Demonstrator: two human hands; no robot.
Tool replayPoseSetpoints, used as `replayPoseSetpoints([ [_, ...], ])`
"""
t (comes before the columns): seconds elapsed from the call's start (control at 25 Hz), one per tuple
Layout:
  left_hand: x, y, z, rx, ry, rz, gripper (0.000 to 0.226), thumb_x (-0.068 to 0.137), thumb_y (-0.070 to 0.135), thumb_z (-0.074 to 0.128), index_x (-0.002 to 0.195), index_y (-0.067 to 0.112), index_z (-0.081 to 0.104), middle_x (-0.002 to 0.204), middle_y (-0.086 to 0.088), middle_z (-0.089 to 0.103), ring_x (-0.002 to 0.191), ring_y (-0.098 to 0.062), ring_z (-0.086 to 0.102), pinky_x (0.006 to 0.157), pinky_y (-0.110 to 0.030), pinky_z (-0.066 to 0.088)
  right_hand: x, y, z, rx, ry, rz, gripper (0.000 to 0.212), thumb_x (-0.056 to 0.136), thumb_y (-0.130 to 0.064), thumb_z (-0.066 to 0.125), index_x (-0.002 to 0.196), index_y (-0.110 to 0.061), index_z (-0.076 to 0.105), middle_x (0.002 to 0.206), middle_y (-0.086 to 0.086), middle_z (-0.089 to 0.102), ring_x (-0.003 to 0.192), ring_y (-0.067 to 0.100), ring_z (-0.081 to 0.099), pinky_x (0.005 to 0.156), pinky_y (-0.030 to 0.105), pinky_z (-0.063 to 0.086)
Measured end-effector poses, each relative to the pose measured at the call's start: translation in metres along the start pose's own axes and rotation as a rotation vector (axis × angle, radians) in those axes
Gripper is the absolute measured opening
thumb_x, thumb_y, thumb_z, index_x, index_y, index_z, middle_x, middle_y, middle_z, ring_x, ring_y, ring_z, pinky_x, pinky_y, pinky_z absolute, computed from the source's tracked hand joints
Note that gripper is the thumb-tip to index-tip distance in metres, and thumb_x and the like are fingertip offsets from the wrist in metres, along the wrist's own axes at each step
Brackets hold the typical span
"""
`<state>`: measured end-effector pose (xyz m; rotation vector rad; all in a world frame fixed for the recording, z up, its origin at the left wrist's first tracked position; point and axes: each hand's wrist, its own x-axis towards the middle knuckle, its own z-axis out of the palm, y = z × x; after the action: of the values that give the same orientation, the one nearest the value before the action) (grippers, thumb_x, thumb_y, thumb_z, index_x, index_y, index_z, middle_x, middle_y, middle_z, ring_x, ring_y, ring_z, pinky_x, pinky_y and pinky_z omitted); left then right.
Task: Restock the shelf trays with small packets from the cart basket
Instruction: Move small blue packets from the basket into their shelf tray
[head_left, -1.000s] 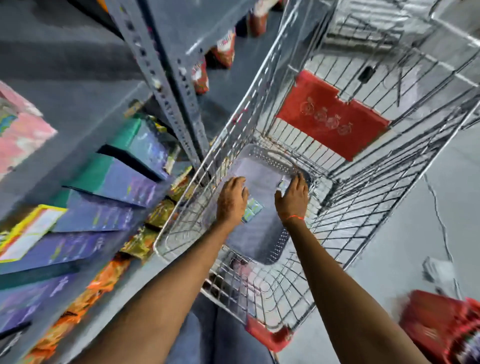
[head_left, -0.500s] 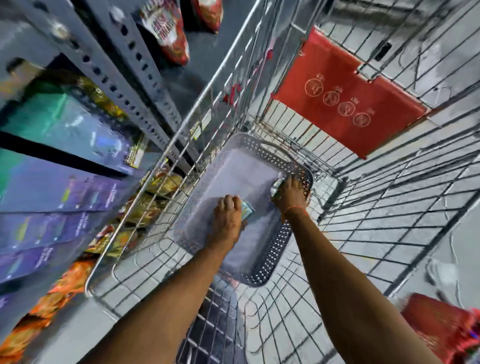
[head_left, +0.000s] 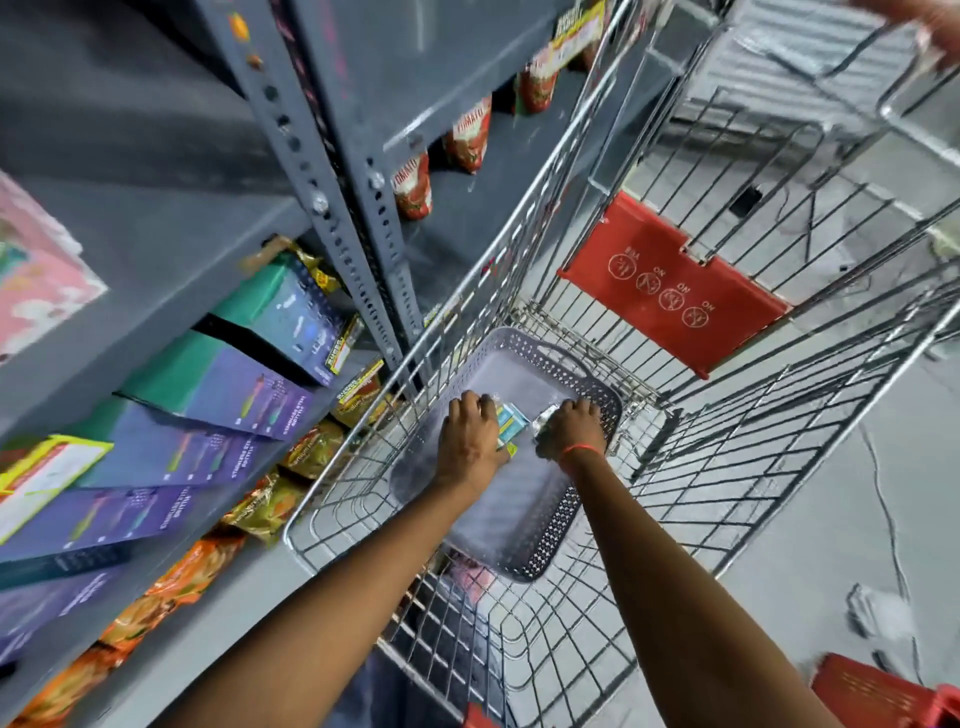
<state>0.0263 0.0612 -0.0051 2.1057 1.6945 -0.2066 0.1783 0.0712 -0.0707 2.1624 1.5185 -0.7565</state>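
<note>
Inside the grey perforated plastic basket (head_left: 558, 525) in the wire cart (head_left: 691, 467), the left hand (head_left: 470, 441) has its grip closed on teal small packets (head_left: 506, 422); the right hand (head_left: 574, 427) has its grip closed on a silvery packet (head_left: 543, 418).

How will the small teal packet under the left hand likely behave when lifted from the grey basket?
The small teal packet looks thin and flat, so probably light. Its printed wrapper may flex and slip. The left hand covers most of it, so stiffness is uncertain.

Bright, even light, perhaps from overhead, casts only soft shadows. Wide-angle bending curves the shelf uprights (head_left: 332, 208) and cart wires (head_left: 753, 415); the edges smear with motion blur.
</note>
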Motion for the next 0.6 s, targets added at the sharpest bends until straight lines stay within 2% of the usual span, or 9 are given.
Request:
replayPoseSetpoints([
  [0.12,-0.024,0.005,-0.066,-0.046,0.059,0.017,0.067,0.078,0.04,0.075,0.127,0.006,0.045,0.127,-0.014,0.046,0.114,-0.027,0.046,0.099,-0.032,0.042,-0.046,-0.017,-0.086,-0.046,-0.016,-0.12,0.074,0.061,-0.034,0.082,0.125,-0.006,0.058,0.132,0.019,0.049,0.127,0.035,0.042,0.106,0.038,0.043],
  [0.28,-0.063,-0.017,-0.165,-0.08,0.22,-0.013,0.065,0.077,0.038,0.074,0.127,0.007,0.047,0.129,-0.015,0.045,0.119,-0.03,0.044,0.101,-0.034,0.039,-0.117,-0.067,-0.203,-0.181,-0.068,-0.254,0.07,0.062,-0.036,0.087,0.118,-0.002,0.063,0.128,0.02,0.06,0.119,0.032,0.057,0.099,0.034,0.049],
  [0.44,-0.098,-0.068,-0.243,-0.162,0.428,-0.143,0.061,0.074,0.037,0.077,0.122,0.009,0.052,0.125,-0.016,0.049,0.117,-0.033,0.047,0.098,-0.04,0.043,-0.175,-0.14,-0.271,-0.258,0.041,-0.413,0.069,0.061,-0.033,0.086,0.117,-0.001,0.063,0.123,0.015,0.066,0.113,0.028,0.063,0.098,0.034,0.053],
  [0.56,-0.121,-0.106,-0.277,-0.158,0.501,-0.295,0.062,0.073,0.041,0.078,0.12,0.009,0.054,0.124,-0.014,0.051,0.117,-0.032,0.047,0.098,-0.039,0.044,-0.215,-0.186,-0.297,-0.241,0.081,-0.526,0.036,0.062,-0.023,0.085,0.089,-0.006,0.067,0.093,0.009,0.067,0.093,0.023,0.062,0.079,0.03,0.052],
  [0.6,-0.13,-0.121,-0.286,-0.151,0.529,-0.335,0.063,0.073,0.042,0.077,0.121,0.008,0.054,0.124,-0.015,0.051,0.117,-0.032,0.047,0.1,-0.038,0.043,-0.23,-0.204,-0.303,-0.251,0.095,-0.558,0.031,0.066,-0.022,0.083,0.085,-0.006,0.065,0.091,0.011,0.065,0.087,0.021,0.058,0.073,0.029,0.05],
])
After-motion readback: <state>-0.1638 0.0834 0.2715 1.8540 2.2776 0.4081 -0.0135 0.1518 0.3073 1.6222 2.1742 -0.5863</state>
